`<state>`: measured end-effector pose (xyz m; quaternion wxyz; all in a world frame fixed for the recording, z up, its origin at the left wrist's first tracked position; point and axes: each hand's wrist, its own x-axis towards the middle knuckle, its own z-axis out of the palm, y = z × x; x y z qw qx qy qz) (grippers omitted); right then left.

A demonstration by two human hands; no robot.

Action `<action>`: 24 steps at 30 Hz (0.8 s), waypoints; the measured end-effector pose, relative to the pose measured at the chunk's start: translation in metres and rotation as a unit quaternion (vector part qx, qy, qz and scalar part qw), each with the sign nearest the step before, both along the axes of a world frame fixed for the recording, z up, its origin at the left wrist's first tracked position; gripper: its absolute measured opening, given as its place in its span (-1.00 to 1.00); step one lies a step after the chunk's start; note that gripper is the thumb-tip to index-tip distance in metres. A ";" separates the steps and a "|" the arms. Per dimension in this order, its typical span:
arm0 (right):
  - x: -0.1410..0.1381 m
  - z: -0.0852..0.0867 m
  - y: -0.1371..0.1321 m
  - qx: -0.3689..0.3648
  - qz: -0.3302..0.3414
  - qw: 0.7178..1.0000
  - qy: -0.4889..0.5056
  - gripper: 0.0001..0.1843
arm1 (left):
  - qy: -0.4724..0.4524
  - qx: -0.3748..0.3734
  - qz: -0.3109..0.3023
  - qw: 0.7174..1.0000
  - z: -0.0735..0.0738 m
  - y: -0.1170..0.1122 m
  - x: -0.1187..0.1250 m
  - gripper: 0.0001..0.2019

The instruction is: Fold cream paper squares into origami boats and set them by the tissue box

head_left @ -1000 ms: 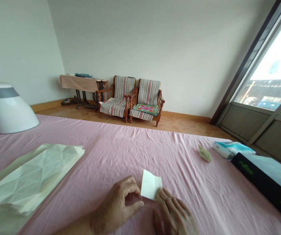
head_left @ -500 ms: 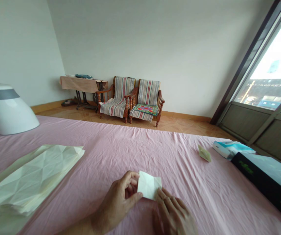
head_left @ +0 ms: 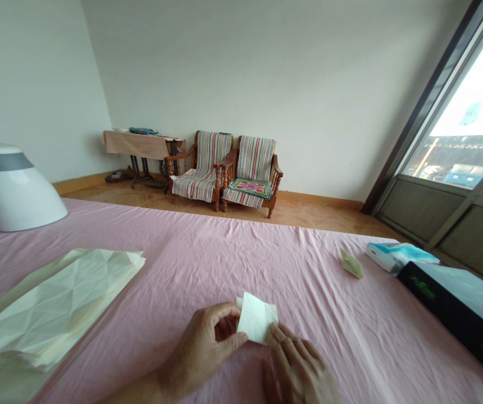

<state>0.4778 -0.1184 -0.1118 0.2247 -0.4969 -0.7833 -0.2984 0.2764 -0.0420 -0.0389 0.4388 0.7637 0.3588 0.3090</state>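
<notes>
A small cream sheet of folded paper, with crease lines across it, is between my hands over the pink cloth. My left hand pinches its left edge, thumb at the lower corner and fingers curled behind. A second layer of paper peeks out at that edge. My right hand has its fingers close together on the right edge; its thumb is hidden. To the left lies a stack of creased cream paper sheets. A small folded paper piece rests on the cloth at the right.
A white and grey jug stands at the far left of the table. On the right are a blue and white packet and a black-sided box. Two wooden armchairs and a cloth-covered stand are by the wall.
The upper left part of the folded paper has shifted a little right, showing a layer behind it. My left fingers have moved slightly; my right hand stays about where it was.
</notes>
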 end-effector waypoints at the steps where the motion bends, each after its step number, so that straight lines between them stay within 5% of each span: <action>1: 0.000 0.001 0.000 -0.003 -0.002 1.000 0.005 -0.64 | 0.010 0.023 0.004 1.000 -0.001 0.000 0.000 -0.99; 7: -0.011 0.032 -0.003 0.023 -0.019 0.992 0.120 -0.71 | 0.000 0.176 0.015 0.984 -0.002 -0.003 -0.002 -0.89; 13: -0.014 0.048 -0.008 0.072 -0.005 0.982 0.176 -0.65 | 0.105 0.403 -0.008 0.909 0.001 -0.022 -0.002 -0.69; 16: -0.009 0.046 -0.008 0.014 0.025 0.992 0.126 -0.63 | 0.143 0.426 -0.008 0.893 -0.003 -0.028 -0.001 -0.68; 24: 0.000 0.024 -0.002 -0.109 0.075 0.975 0.178 -0.72 | 0.126 0.432 0.012 0.893 -0.001 -0.029 -0.002 -0.86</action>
